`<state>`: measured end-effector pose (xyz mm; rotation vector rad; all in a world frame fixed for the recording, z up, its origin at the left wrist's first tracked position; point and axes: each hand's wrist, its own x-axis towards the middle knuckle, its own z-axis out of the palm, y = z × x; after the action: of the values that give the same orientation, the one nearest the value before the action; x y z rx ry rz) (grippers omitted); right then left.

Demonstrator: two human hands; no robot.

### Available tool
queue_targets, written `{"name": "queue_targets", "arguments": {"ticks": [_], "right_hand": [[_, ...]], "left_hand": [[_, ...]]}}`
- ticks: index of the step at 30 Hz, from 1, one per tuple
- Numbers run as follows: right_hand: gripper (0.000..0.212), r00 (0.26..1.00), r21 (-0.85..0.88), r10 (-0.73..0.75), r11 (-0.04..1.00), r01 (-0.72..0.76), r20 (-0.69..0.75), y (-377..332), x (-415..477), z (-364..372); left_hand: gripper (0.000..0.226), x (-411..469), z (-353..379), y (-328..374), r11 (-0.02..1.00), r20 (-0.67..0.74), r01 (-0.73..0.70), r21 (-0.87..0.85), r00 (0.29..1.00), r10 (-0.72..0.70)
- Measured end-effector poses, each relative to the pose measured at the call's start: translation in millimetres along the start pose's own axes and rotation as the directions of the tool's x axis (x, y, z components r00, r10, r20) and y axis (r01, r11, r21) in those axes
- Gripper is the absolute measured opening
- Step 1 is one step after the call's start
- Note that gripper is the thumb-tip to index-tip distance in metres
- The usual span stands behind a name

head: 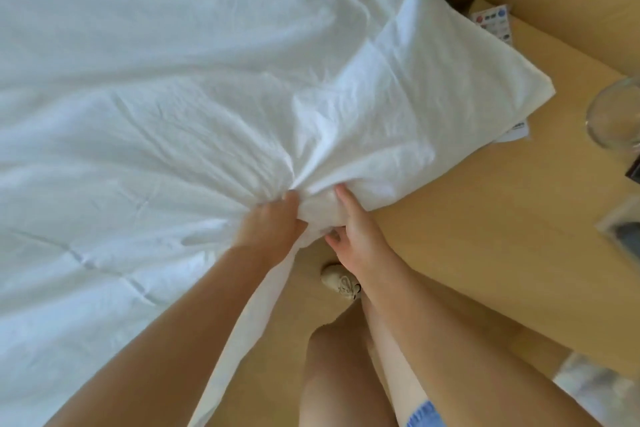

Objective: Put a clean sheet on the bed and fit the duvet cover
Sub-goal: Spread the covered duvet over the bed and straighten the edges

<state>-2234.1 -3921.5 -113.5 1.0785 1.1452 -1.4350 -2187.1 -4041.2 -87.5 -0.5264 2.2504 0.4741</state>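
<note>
The left hand (268, 222), just below the middle of the frame, is closed in a fist around a bunched fold of the white duvet cover (180, 87); creases fan out from that grip toward the upper left. Its fingers are curled under the cloth and mostly hidden, with only the knuckles and thumb showing. The right hand (356, 229), just beside it to the right, pinches the same bunch: the forefinger lies stretched along the top of the fabric, the thumb presses from below, and the other fingers are tucked behind the cloth, so their hold cannot be made out.

The duvet cover spreads over the bed across the whole left and upper part of the frame. One corner juts out to the right and lies on a light wooden counter (485, 218). A strip of the fabric hangs down from the left hand toward the bottom edge.

That corner partly hides a printed card (493, 22) with coloured dots at the upper right and a white paper (517, 132) below; writing on both is too small to read. A clear glass (614, 114) is cut off by the right edge. A pale shoe (339, 281) shows on the wooden floor between the forearms.
</note>
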Motion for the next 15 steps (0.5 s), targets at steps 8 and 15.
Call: {"name": "queue_targets", "arguments": {"ticks": [8, 15], "right_hand": [[0.042, 0.975, 0.183, 0.004, 0.982, -0.046, 0.223, -3.8, -26.4, 13.6], [0.035, 0.987, 0.201, -0.159, 0.967, 0.157, -0.01, -21.6, -56.4, -58.6]], "left_hand": [[0.032, -55.0, -16.2, 16.2, 0.856, -0.252, -0.155, -0.494, 0.967, 0.029], [0.081, -118.2, 36.2, -8.5, 0.977, -0.376, -0.093, -0.19, 0.927, 0.015]]}}
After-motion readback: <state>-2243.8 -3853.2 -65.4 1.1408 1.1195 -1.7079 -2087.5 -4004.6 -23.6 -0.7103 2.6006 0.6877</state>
